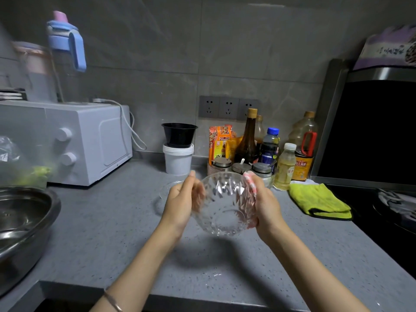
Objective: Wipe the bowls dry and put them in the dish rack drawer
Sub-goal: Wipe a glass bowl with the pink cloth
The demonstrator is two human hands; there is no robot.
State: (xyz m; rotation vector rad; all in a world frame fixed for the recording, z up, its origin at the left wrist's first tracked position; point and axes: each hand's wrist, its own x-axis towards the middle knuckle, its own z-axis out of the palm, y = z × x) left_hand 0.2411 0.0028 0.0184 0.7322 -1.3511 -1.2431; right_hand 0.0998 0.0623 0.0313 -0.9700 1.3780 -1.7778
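A clear cut-glass bowl (224, 206) is held up above the grey counter (112, 233), tilted with its opening toward me. My left hand (182, 201) grips its left rim, thumb up at the edge and fingers behind the glass. My right hand (262, 203) grips the right rim the same way. A second clear glass bowl (165, 192) rests on the counter just behind my left hand, mostly hidden. A yellow-green cloth (319, 202) lies folded on the counter to the right, apart from both hands. No dish rack drawer is in view.
A white microwave (85, 143) stands at the left with bottles on top. A steel basin (22, 224) sits at the far left edge. Behind the bowl are a white tub (178, 159) topped by a black cup, and sauce bottles (267, 149). A black stove (387, 212) lies right.
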